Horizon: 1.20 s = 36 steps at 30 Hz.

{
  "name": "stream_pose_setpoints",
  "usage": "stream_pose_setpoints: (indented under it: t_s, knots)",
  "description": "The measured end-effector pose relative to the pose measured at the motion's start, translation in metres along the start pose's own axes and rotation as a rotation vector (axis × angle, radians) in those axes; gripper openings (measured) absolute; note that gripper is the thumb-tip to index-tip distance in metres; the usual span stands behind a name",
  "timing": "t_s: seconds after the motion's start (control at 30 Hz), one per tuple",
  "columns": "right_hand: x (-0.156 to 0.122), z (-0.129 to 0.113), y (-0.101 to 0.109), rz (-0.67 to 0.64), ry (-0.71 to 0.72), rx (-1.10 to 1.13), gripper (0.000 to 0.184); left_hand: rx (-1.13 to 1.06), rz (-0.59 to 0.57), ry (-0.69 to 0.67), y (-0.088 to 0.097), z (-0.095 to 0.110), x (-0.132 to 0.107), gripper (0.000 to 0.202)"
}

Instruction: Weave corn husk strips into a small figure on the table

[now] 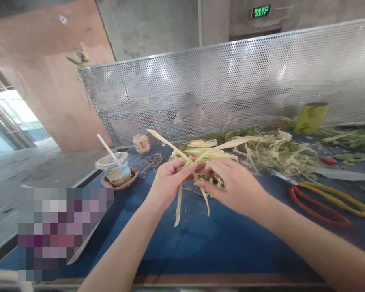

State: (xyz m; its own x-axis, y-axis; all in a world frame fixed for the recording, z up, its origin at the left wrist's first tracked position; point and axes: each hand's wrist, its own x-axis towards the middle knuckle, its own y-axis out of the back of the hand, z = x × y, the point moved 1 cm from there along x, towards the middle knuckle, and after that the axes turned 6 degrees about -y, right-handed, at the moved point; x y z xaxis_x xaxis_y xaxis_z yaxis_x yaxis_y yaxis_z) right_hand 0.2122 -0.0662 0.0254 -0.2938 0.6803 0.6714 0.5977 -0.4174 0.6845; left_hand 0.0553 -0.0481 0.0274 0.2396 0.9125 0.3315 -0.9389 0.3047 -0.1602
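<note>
Both of my hands meet above a blue table (219,239), pinching pale yellow leaf strips (182,156). My left hand (168,180) is closed on the strips where they cross, with thumb and fingers pressed together. My right hand (231,182) pinches the same strips from the right. Long strip ends stick up to the far left and hang down toward the table in front of my hands. Under my hands a small bundle of greenish strips lies on the table.
A heap of leaves and strips (276,152) lies at the back right. Red and yellow handled scissors (325,200) lie to the right. A plastic cup with a straw (115,168), twine (150,162) and a small jar (141,143) stand at the left. A perforated metal screen (231,81) closes the back.
</note>
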Motion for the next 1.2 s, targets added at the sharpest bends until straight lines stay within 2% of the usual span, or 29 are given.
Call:
stream_pose_setpoints:
  t_s: [0.1, 0.23, 0.37, 0.47, 0.6, 0.67, 0.9, 1.0, 1.13, 1.2]
  knots:
    - [-0.004, -0.005, -0.011, -0.205, -0.176, 0.118, 0.025, 0.041, 0.016, -0.062, 0.0, -0.004, 0.0, 0.027]
    - [-0.004, -0.002, -0.017, -0.304, -0.18, 0.133, 0.026, 0.084, 0.039, -0.068, 0.0, -0.006, 0.0, 0.021]
    - [-0.002, -0.002, -0.013, -0.232, -0.171, 0.048, 0.024, 0.102, 0.039, -0.094, -0.002, -0.005, -0.001, 0.02]
    - [-0.002, -0.005, -0.013, -0.212, -0.155, -0.013, 0.03, 0.112, 0.022, -0.115, -0.005, -0.004, -0.002, 0.02]
    - [-0.005, -0.005, -0.014, -0.212, -0.058, -0.112, 0.026, 0.108, 0.027, -0.113, -0.007, -0.002, -0.004, 0.018]
    - [-0.007, -0.004, -0.014, -0.208, -0.042, -0.09, 0.028, 0.092, 0.041, -0.114, -0.007, -0.002, -0.004, 0.018]
    - [-0.007, -0.003, -0.012, -0.281, -0.121, 0.059, 0.031, -0.019, 0.148, -0.094, -0.007, -0.001, -0.004, 0.019]
    - [-0.005, 0.0, -0.004, -0.178, -0.035, -0.008, 0.027, -0.011, 0.107, -0.074, -0.006, 0.002, -0.003, 0.021]
    - [0.001, 0.002, 0.017, 0.193, 0.131, -0.056, 0.022, 0.001, -0.047, 0.001, -0.004, 0.006, -0.002, 0.03]
    - [0.006, 0.002, 0.023, 0.23, 0.13, -0.111, 0.024, -0.025, -0.143, 0.026, -0.004, 0.006, -0.003, 0.03]
